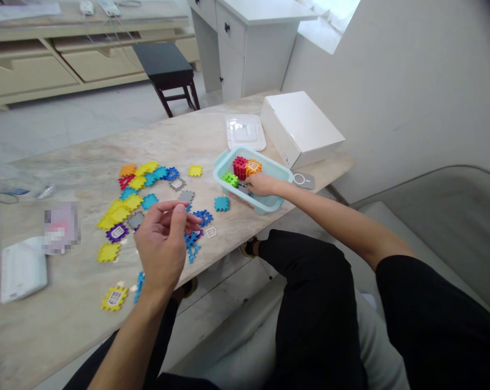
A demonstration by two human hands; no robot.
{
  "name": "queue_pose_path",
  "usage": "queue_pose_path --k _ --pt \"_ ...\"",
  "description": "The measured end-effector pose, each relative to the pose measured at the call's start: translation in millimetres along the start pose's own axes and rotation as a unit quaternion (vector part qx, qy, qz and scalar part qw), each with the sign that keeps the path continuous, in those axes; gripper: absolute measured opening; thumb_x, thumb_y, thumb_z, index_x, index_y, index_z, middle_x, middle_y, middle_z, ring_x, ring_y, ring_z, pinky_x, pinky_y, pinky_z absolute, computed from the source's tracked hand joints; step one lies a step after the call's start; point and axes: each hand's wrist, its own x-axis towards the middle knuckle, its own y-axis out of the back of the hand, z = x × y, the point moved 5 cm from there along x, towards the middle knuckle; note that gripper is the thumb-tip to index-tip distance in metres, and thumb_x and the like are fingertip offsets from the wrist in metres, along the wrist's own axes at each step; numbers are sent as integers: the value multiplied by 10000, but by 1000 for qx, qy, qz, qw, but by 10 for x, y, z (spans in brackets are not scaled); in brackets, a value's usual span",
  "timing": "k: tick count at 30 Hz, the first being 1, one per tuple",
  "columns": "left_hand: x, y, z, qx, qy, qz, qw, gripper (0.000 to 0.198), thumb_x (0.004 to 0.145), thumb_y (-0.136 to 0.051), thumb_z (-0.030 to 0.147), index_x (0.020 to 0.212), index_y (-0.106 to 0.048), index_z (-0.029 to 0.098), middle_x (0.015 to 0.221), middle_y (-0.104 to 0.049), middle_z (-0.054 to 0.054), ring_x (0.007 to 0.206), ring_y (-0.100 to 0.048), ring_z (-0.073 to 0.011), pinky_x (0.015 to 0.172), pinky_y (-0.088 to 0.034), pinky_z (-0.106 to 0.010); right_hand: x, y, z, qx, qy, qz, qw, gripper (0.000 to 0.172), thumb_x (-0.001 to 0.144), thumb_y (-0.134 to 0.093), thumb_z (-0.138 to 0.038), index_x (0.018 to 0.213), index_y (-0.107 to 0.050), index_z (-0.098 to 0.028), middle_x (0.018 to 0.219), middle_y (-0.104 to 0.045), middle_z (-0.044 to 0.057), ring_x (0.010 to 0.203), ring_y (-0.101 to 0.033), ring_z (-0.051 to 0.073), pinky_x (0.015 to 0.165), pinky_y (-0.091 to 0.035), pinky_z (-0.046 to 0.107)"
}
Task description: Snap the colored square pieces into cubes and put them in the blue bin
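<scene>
My right hand (262,184) reaches into a light blue plastic basket (275,203). Its fingers are closed at a grey interlocking tile (243,188) low in the basket. Beside it stand a stack of red tiles (240,168), orange tiles with a white window piece (253,167) and green tiles (230,180). My left hand (166,230) hovers above the table, loosely open, with nothing visible in it. Near it lie blue tiles (203,218), a grey tile (187,196) and a white window piece (211,232). A teal tile (221,203) lies between the hand and the basket.
Several yellow tiles (118,212) and other colours spread over the marble-look table (62,309). Behind the basket are a clear lid (245,132) and a white box (305,127); a grey phone-like object (304,181) lies beside it. A white packet (24,268) lies far left.
</scene>
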Motion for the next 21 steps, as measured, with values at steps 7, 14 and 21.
queue_pose_path --k 7,14,21 --pt "16 -49 -45 10 13 -2 1000 234 1029 -751 461 1051 -724 229 770 -810 -10 627 -743 -170 632 -606 -276 3 -62 66 -40 -20 26 999 399 1136 -503 -244 1254 -831 -49 1260 -836 259 1092 -791 306 979 -580 362" --pt "33 -121 -45 8 5 -10 1000 192 1026 -752 413 1039 -736 223 754 -806 -4 616 -734 -157 620 -588 -263 -93 -22 68 -59 -40 70 995 366 1083 -521 -157 1246 -839 -78 1257 -829 272 1181 -801 363 987 -606 388" --pt "17 -152 -36 6 12 -17 1000 180 1024 -747 406 1037 -721 229 783 -822 -12 633 -753 -163 635 -590 -276 -295 114 -51 -76 -32 84 993 320 1087 -553 -174 1190 -841 -77 1204 -837 266 1173 -792 364 976 -593 369"
